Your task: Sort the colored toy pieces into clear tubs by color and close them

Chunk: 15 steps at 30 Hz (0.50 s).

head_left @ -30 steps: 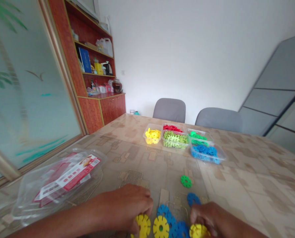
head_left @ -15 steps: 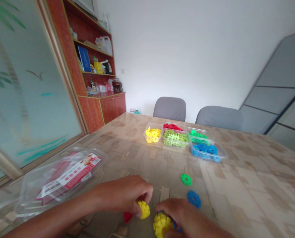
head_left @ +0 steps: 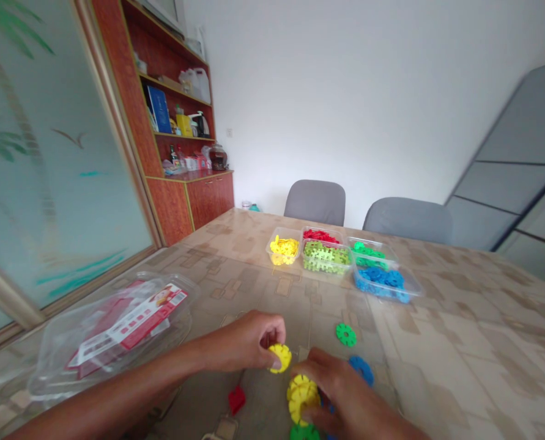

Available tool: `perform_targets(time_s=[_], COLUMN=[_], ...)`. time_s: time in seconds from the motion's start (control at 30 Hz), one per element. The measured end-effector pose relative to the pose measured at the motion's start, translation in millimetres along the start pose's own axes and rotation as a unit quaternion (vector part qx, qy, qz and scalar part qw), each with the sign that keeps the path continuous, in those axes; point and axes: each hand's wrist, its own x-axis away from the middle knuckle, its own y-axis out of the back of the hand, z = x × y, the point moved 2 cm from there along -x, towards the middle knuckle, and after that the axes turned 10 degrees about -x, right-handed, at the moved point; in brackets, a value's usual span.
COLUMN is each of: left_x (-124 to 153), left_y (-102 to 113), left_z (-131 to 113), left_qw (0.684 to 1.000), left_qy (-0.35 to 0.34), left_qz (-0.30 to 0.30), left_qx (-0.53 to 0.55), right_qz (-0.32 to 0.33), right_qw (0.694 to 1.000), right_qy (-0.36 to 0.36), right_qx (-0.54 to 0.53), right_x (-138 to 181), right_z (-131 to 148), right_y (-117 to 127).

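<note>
Pinched between the thumb and fingers of my left hand point(head_left: 258, 342) is a yellow notched disc point(head_left: 281, 358). My right hand point(head_left: 339, 391) grips a cluster of joined notched discs; its yellow discs point(head_left: 302, 397) face left, with a green disc point(head_left: 304, 432) below them and some blue partly hidden by my fingers. The two hands are close together, a small gap between the single disc and the cluster. On the table under my left wrist lies a red piece point(head_left: 237, 399). Beyond my right hand are a loose blue disc point(head_left: 361, 370) and a green disc point(head_left: 346, 334).
Clear tubs stand farther back, holding yellow point(head_left: 284, 249), red point(head_left: 320, 236), lime point(head_left: 326, 256), green point(head_left: 370, 254) and blue pieces point(head_left: 381, 282). At the left lies a clear plastic package point(head_left: 116, 333) with a red label. Two grey chairs point(head_left: 315, 201) stand behind the table point(head_left: 465, 330).
My left hand has moved up and slightly right with its yellow disc. The cluster in my right hand has lifted and turned, showing a green disc below. The red piece is more exposed.
</note>
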Motion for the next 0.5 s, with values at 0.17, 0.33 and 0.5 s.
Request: perform_targets(time_s=[0.17, 0.33, 0.5], left_x=[-5, -8, -9], left_y=[-4, -6, -14], left_z=[14, 14, 8], left_qw=[0.998, 0.993, 0.981], left_qy=[0.016, 0.033, 0.010], left_qz=[-0.004, -0.009, 0.013], left_qx=[0.063, 0.115, 0.195], right_qz=[-0.068, -0.095, -0.145], right_qw=[0.997, 0.984, 0.964], right_qy=[-0.002, -0.016, -0.002], right_qx=[-0.047, -0.148, -0.221], right_x=[-3, -5, -9], right_z=[-6, -11, -14], right_y=[7, 16, 17])
